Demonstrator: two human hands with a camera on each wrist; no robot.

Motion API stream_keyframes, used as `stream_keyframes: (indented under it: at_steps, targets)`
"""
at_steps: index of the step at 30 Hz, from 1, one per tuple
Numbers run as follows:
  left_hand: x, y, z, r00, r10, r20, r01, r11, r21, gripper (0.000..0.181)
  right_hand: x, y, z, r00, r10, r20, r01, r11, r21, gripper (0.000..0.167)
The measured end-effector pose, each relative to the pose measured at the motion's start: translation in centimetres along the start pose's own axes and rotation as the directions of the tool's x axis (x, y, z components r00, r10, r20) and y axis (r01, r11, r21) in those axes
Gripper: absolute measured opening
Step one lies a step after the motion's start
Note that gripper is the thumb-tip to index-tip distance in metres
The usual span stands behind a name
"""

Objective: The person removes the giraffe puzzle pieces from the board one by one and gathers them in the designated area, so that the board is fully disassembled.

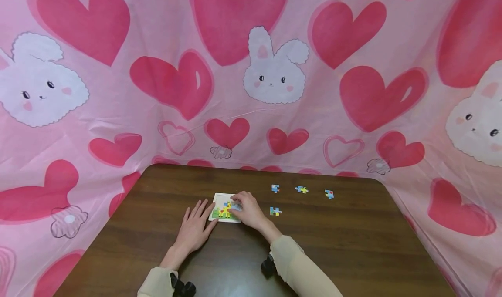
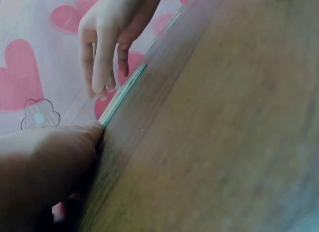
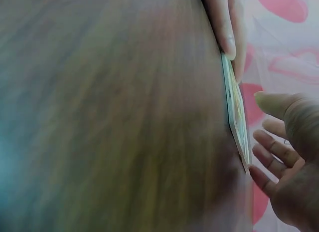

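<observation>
A small white-framed jigsaw puzzle tray (image 1: 217,197) lies on the table with part of a yellow giraffe picture (image 1: 224,212) in it. My left hand (image 1: 193,229) rests at its left side with fingers spread; the thumb touches the lower edge. The left wrist view shows this thumb (image 2: 55,147) against the tray's edge. Over the tray's right part is my right hand (image 1: 251,210), covering some of the picture. In the right wrist view that hand's fingers (image 3: 276,152) are parted and loosely bent, with nothing visible between them.
Several loose jigsaw pieces lie right of the tray: a near one (image 1: 276,211), and farther back a blue one (image 1: 276,188), a yellow-and-blue one (image 1: 301,189) and one with red (image 1: 329,194). The brown wooden table (image 1: 353,244) ends at a pink heart-patterned cloth (image 1: 227,96).
</observation>
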State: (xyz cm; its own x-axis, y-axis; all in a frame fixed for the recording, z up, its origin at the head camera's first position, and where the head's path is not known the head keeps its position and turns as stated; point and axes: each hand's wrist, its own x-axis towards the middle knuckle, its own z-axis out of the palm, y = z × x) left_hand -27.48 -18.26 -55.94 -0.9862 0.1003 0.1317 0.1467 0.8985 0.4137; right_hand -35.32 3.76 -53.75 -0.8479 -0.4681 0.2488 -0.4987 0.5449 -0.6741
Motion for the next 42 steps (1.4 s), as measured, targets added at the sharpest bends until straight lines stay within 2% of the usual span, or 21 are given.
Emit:
stream_keyframes:
  at_steps: [3, 7, 11, 17, 22, 32, 42]
  targets:
    - [0.0, 0.0, 0.0, 1.0, 0.001, -0.002, -0.001, 1.0, -0.003, 0.064, 0.4, -0.3, 0.2, 1.0, 0.018, 0.022, -0.016, 0.998, -0.063, 0.038]
    - [0.1, 0.1, -0.1, 1.0, 0.009, -0.006, -0.009, 1.0, 0.012, 0.064, 0.7, -1.1, 0.1, 0.999, 0.036, 0.039, -0.028, 0.981, -0.193, 0.042]
    - [0.2, 0.2, -0.3, 1.0, 0.013, 0.006, -0.013, 0.999, 0.05, 0.064, 0.8, -1.3, 0.2, 0.997, 0.062, 0.038, -0.051, 0.971, -0.235, 0.043]
    - [0.3, 0.1, -0.3, 1.0, 0.019, 0.007, -0.02, 0.994, 0.105, 0.063, 1.1, -1.4, 0.6, 0.997, 0.08, 0.018, -0.075, 0.977, -0.198, 0.037]
    - [0.3, 0.1, -0.4, 1.0, 0.018, 0.014, -0.02, 0.994, 0.107, 0.063, 1.2, -1.2, 1.2, 0.995, 0.102, -0.002, -0.101, 0.984, -0.146, 0.035]
    - [0.3, 0.2, -0.2, 0.999, 0.03, -0.013, -0.028, 0.996, 0.085, 0.063, 0.7, -1.0, 1.6, 0.998, 0.052, -0.026, -0.055, 0.991, -0.122, 0.037]
    - [0.2, 0.3, -0.3, 1.0, 0.017, 0.001, -0.017, 0.997, 0.08, 0.061, 0.7, -0.8, 1.8, 0.999, 0.033, -0.03, -0.036, 0.993, -0.11, 0.04]
